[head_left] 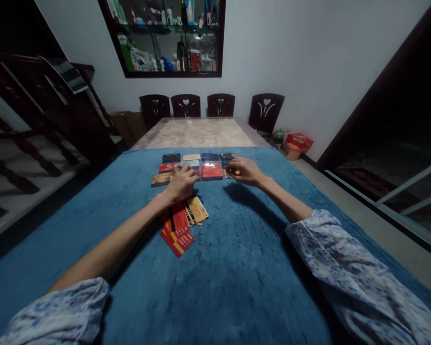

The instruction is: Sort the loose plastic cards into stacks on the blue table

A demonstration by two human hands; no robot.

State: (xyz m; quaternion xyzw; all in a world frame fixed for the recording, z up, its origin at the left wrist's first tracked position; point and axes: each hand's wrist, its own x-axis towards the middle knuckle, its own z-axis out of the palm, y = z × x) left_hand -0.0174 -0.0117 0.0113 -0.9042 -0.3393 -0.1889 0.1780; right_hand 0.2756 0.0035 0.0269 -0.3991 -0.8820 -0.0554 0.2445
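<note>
Using the red-orange pile of cards (212, 172) as the marker for everything here. Nearest are two rolled-up floral sleeves (348, 268), one per arm. Then, in front of the marker and off to its left, there's a loose spread of red cards (179, 218) and yellow cards (197, 210); they overlap too much for me to count.

Left hand (183, 183) is just left of the marker, fingers bent down over the cards. Can't tell if it's pinching one. Right hand (247, 171) is just right of it, fingers curled at a dark card with orange on it, and I can't tell if that's gripped either.

Left of the marker I count one gold pile (161, 179), one red pile (167, 167) and one pale grey pile (191, 164). Behind it, a row of four: black, cream, blue, black. The hands hide some of the rest.

Surface is a fuzzy blue cloth (215, 278) under the marker, with a stone-look tabletop (208, 134) beyond. Way behind the marker: four dark chairs (215, 111), one orange bucket (292, 152) back right, one stair railing (7, 57) off left, and a wall cabinet (174, 74) with two crammed levels.
</note>
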